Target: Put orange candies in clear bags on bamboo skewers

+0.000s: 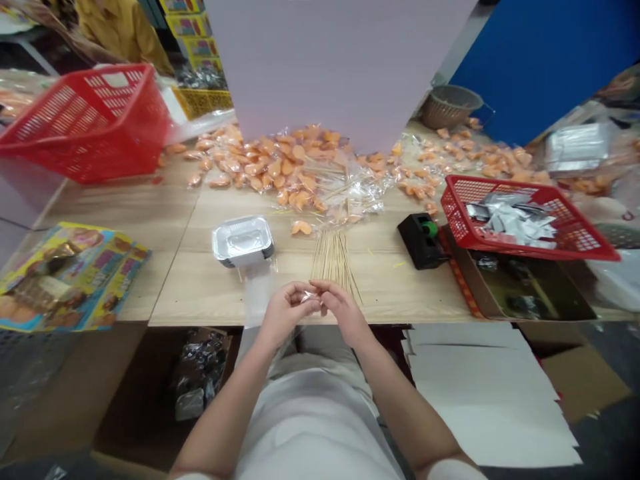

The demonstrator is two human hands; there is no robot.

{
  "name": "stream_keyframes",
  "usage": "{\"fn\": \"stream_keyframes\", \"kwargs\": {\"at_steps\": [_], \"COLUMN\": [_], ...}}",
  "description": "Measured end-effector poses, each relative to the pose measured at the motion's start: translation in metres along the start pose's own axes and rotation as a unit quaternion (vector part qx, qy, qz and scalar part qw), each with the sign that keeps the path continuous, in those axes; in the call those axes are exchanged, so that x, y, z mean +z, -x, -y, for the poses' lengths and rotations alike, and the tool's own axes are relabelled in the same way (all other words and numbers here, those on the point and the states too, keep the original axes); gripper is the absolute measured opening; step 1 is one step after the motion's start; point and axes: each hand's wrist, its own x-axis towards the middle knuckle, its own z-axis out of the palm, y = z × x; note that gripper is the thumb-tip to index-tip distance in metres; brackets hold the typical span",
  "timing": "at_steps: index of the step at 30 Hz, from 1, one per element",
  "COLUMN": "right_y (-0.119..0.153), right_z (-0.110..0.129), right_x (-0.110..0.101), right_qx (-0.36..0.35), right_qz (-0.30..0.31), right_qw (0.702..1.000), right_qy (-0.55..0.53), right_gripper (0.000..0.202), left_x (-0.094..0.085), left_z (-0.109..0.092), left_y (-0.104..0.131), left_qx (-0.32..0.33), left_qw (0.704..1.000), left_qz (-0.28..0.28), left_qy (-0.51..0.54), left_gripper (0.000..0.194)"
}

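Note:
My left hand and my right hand meet over the table's front edge. Between their fingertips they pinch a small piece of clear plastic wrap; whether anything is inside it I cannot make out. Just beyond my fingers lies a fanned bundle of thin wooden sticks. One orange piece rests at the far end of the sticks. Left of them stands a stack of foil trays, and a strip of clear plastic hangs toward the front edge.
Wrapped orange pieces are heaped at the back. A black tape dispenser stands right of the sticks, near a red basket of silvery packets. Another red basket and printed yellow packaging are at left. A person in yellow is beyond.

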Motion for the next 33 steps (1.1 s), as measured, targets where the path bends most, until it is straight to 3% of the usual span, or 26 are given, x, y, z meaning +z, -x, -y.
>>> {"fn": "stream_keyframes", "kwargs": {"at_steps": [2, 4, 6, 9, 15, 23, 33], "right_y": [-0.013, -0.029, -0.045, -0.063, -0.070, -0.071, -0.070], "right_z": [0.002, -0.001, -0.006, -0.012, -0.014, -0.017, -0.029], "right_x": [-0.020, -0.039, -0.052, -0.055, -0.062, -0.082, -0.087], "right_qx": [-0.039, -0.006, 0.078, 0.143, 0.152, 0.182, 0.159], "right_qz": [-0.113, -0.205, -0.206, -0.175, -0.164, -0.140, -0.185], "right_qw": [0.983, 0.934, 0.895, 0.879, 0.902, 0.957, 0.966], "right_qy": [0.140, 0.294, 0.387, 0.420, 0.369, 0.179, 0.090], "right_gripper": [0.034, 0.029, 0.035, 0.037, 0.008, 0.010, 0.009], "left_x": [0.001, -0.001, -0.001, 0.001, -0.001, 0.001, 0.010], "left_z": [0.003, 0.007, 0.013, 0.019, 0.018, 0.014, 0.012], "left_y": [0.003, 0.004, 0.004, 0.004, 0.006, 0.001, -0.005], "left_qx": [-0.019, -0.034, -0.044, -0.052, -0.050, -0.062, -0.047], "left_qw": [1.000, 0.999, 0.998, 0.998, 0.997, 0.996, 0.996], "left_qz": [-0.013, -0.032, -0.045, -0.047, -0.053, -0.059, -0.064], "left_qy": [-0.009, -0.012, -0.008, 0.008, 0.014, 0.027, 0.029], "left_gripper": [0.041, 0.043, 0.044, 0.046, 0.047, 0.050, 0.047]}}
